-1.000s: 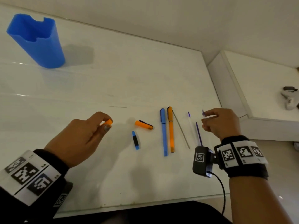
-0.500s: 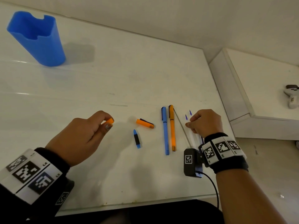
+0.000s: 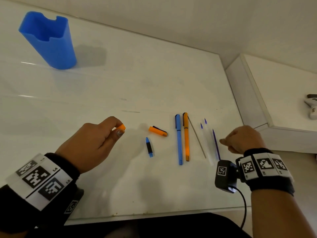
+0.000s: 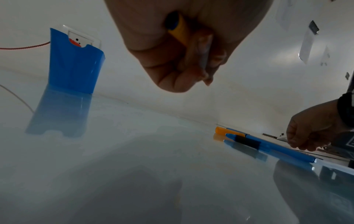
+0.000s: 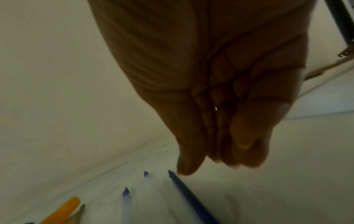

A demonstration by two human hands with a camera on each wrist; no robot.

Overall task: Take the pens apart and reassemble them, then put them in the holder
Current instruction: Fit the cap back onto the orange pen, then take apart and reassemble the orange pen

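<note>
My left hand [image 3: 120, 129] pinches a small orange pen piece [image 3: 122, 126] above the white table [image 3: 120, 79]; in the left wrist view this orange piece [image 4: 180, 33] lies inside the curled fingers. My right hand [image 3: 224, 144] hovers with curled fingers and holds nothing, its thumb beside a dark purple refill [image 3: 215, 143]. Left of that lie two clear refills with blue tips [image 3: 203, 134], a thin grey rod [image 3: 197, 136], an orange pen [image 3: 186, 136] and a blue pen [image 3: 178, 140]. An orange cap [image 3: 157, 131] and a blue-and-black piece [image 3: 149, 146] lie between my hands. The blue holder [image 3: 49, 42] stands far left.
A lower white cabinet [image 3: 283, 93] adjoins the table's right edge, with a white controller [image 3: 311, 107] on it. The table's front edge [image 3: 154, 214] runs just below my wrists. A red cable [image 4: 25, 47] runs behind the holder.
My right hand laid the clear blue-tipped refill down beside the other one, let go, and drew back to the right. My left hand keeps pinching the orange piece in place.
</note>
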